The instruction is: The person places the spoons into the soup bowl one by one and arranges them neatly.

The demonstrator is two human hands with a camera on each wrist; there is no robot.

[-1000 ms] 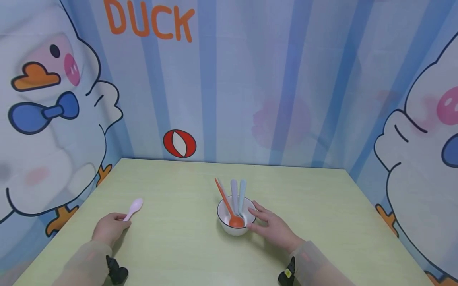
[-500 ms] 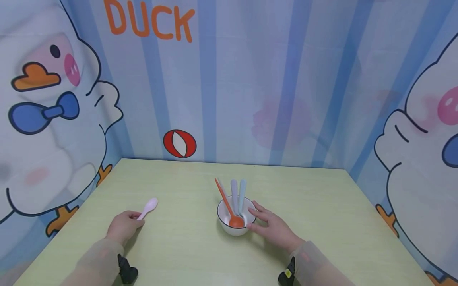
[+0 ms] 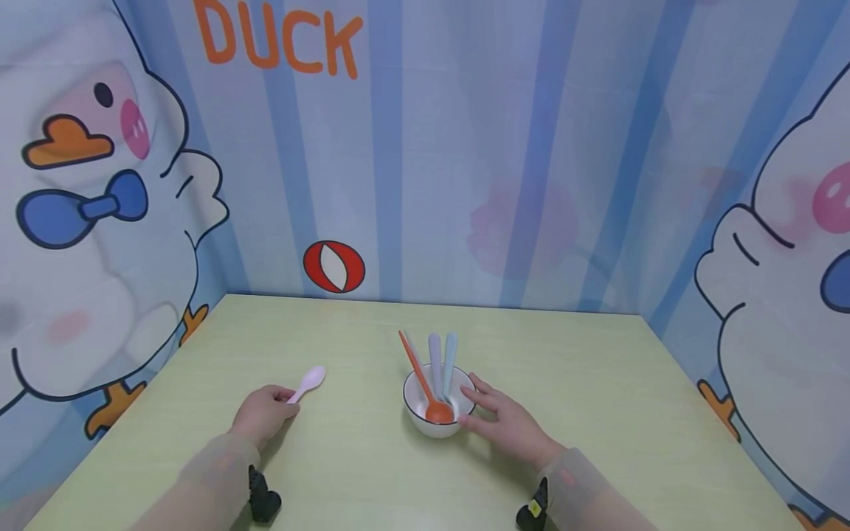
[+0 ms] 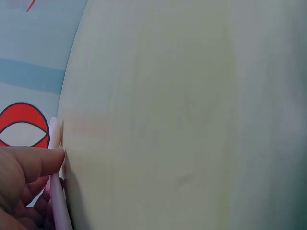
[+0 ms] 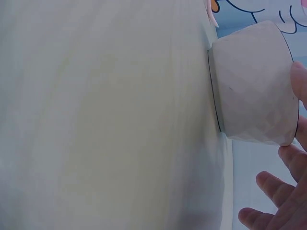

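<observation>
Between thumb and fingers, my left hand (image 3: 264, 414) pinches a pink spoon (image 3: 311, 380) by the handle, its bowl end pointing away and to the right. The left wrist view shows this pink spoon (image 4: 58, 201) on edge, close over the table. My right hand (image 3: 508, 426) holds the right side of a white bowl (image 3: 425, 428) with a dark rim, its thumb and fingertips at the rim. In the right wrist view the white bowl (image 5: 254, 86) is upright on the table, lower fingers spread beside it. Inside lean an orange spoon (image 3: 438, 411), a lilac handle (image 3: 434, 354), a light blue handle (image 3: 451, 350) and a pale handle.
The pale yellow table (image 3: 358, 472) ends at the back against a blue striped cloth (image 3: 451, 147) printed with ducks and a ball. Each wrist carries a black camera mount, such as the left mount (image 3: 264, 501).
My left hand has moved steadily to the right with the pink spoon, toward the bowl. My right hand and the bowl have stayed in place.
</observation>
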